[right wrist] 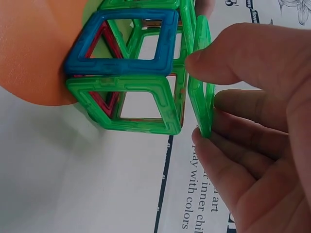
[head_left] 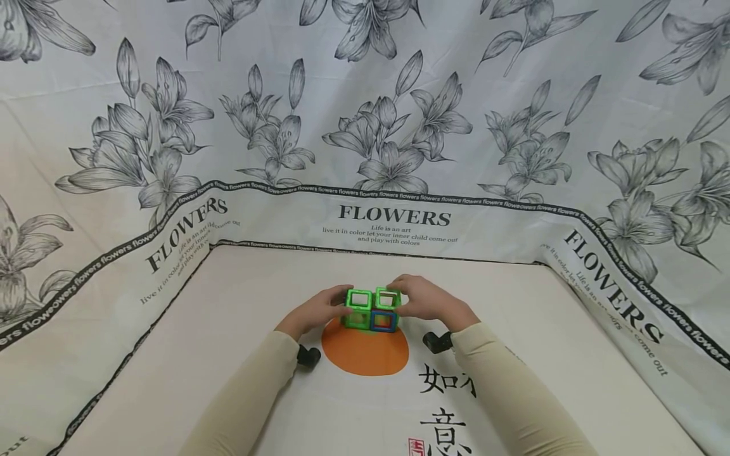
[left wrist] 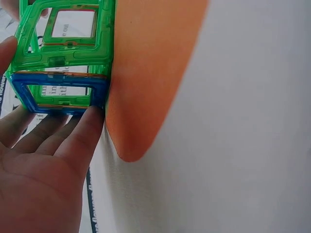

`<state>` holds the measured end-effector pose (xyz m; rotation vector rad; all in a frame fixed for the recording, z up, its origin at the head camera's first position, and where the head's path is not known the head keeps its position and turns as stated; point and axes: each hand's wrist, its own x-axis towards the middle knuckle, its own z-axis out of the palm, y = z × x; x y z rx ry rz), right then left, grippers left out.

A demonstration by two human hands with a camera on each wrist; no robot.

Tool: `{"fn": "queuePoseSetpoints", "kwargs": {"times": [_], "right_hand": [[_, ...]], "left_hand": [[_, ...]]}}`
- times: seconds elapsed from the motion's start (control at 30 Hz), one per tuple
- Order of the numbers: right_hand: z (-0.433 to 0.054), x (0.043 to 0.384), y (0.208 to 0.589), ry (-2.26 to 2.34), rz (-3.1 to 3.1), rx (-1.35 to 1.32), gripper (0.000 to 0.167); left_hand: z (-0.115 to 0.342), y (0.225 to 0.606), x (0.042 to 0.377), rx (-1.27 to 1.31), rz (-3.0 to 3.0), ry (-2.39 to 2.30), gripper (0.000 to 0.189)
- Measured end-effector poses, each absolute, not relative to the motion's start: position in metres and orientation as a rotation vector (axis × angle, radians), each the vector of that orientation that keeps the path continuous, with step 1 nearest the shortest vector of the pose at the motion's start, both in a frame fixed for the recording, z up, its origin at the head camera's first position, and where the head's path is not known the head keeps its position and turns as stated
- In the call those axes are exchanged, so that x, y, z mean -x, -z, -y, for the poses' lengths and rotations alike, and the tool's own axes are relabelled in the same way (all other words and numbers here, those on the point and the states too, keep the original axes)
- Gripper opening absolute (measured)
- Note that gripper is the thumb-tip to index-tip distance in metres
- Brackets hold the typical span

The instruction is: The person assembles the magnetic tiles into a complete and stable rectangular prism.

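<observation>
On the table stands a block of joined magnetic tiles (head_left: 359, 327), mostly green open-centred squares, with a blue square tile (right wrist: 121, 66) on the near face and a red tile (right wrist: 115, 42) showing through. My left hand (head_left: 316, 310) holds the block's left side, thumb at the near face and fingers (left wrist: 82, 136) along the side beside another blue tile (left wrist: 58, 76). At the top right, my right hand (head_left: 430, 299) pinches a green square tile (right wrist: 200, 99) between thumb and fingers. That tile is tilted against the block's upper edge; whether it touches along its length I cannot tell.
Under the block's near side lies a printed orange circle (head_left: 365, 358) on the white table cover (head_left: 256, 278), with black printed characters (head_left: 445, 424) to the right. A flower-patterned curtain (head_left: 393, 133) encloses the back and sides. Black wrist devices (head_left: 436, 342) sit near both cuffs.
</observation>
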<state>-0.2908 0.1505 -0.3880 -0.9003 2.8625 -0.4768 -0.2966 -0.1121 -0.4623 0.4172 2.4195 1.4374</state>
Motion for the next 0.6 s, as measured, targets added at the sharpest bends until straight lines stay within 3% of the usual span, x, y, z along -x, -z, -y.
{"fn": "queuePoseSetpoints", "kwargs": {"times": [0.6], "right_hand": [[-0.1448, 0.2930, 0.3952, 0.483, -2.835, 0.853, 0.050]], "left_hand": [[0.1124, 0.4575, 0.2943, -0.404, -2.410, -1.420, 0.064]]}}
